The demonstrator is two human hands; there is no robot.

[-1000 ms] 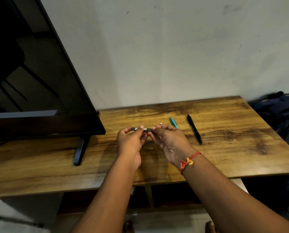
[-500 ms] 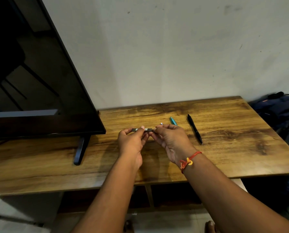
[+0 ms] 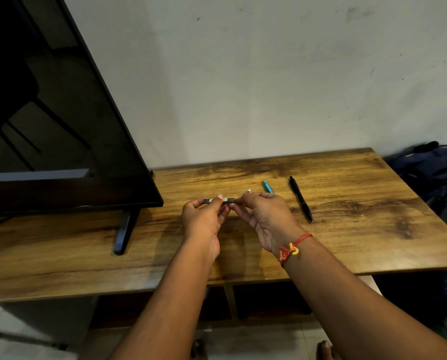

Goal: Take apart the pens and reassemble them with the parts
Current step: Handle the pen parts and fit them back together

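Dim, warm indoor light, wall (image 3: 269, 87) evenly lit, soft shadow on the surface (image 3: 360, 242) beneath the left hand (image 3: 203, 219) and right hand (image 3: 266, 216), faint reflections in the dark television screen (image 3: 61, 131), wide-angle bowing at the edges, slight softness.

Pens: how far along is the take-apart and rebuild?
Early. Done: nothing plainly finished shows. In hand: the left hand and right hand pinch a dark pen between them above the table, apparently in one piece. To do: the black pen lies intact on the table; the teal pen, half hidden behind the right hand, also waits.
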